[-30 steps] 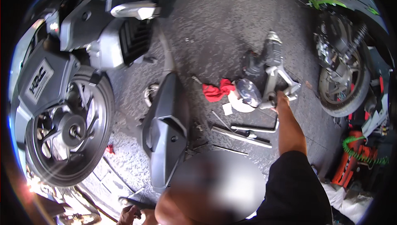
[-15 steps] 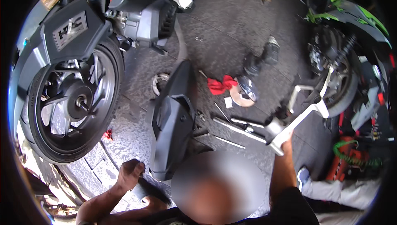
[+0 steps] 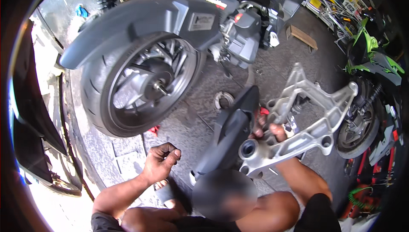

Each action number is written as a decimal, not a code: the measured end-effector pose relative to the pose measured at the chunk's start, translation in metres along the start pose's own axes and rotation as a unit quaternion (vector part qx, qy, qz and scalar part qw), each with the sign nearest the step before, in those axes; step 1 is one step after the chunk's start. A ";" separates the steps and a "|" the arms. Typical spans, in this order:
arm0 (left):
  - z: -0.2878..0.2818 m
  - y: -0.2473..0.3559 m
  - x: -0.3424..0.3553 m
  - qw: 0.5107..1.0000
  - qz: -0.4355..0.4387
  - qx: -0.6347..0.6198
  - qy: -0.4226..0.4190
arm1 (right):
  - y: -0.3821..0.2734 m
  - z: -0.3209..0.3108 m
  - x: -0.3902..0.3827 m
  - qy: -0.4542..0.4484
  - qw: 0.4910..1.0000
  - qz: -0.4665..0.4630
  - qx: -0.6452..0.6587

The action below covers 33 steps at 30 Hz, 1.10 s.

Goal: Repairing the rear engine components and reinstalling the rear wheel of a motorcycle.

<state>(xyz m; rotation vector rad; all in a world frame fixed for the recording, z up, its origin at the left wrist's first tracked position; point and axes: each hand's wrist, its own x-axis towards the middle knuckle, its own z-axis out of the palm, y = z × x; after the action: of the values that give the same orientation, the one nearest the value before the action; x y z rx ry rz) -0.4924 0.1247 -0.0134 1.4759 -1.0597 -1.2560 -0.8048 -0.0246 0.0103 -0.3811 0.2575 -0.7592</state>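
Observation:
My right hand (image 3: 279, 132) is wrapped round a silver cast-metal swingarm (image 3: 313, 142), an open ribbed frame with a round bushing hole at its near end. The frame is held up over the floor, its far arms pointing away. My left hand (image 3: 159, 161) is raised near the rear wheel, fingers curled in and thumb pressed against them; whatever may be inside is hidden. Left of centre stands the scooter's rear wheel (image 3: 147, 85), with a bare axle (image 3: 161, 88) sticking out of its hub. Between my hands a dark grey plastic-looking cover (image 3: 232, 123) rests on the floor.
A metal ring-shaped part (image 3: 223, 100) lies beyond the cover. Farther off are a low wooden stool (image 3: 301, 37) and a green and black motorcycle (image 3: 372, 51). At the right stands a red case (image 3: 362, 204) with a green coiled hose. A red cloth (image 3: 154, 130) lies by the wheel.
The view has swung to the left. My right hand has brought the swingarm in closer and turned it, so its frame now faces up. My left hand stays closed, nearer the wheel.

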 end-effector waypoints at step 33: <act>0.000 0.150 0.004 0.974 0.067 0.085 0.200 | 0.208 -0.039 0.235 0.359 0.923 -0.081 -0.111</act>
<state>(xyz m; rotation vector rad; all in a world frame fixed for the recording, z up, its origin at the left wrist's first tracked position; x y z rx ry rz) -0.5000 0.0862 0.1311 1.6687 -0.9888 -0.7436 -0.5259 -0.0623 -0.1340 -0.3263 1.0198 -1.0185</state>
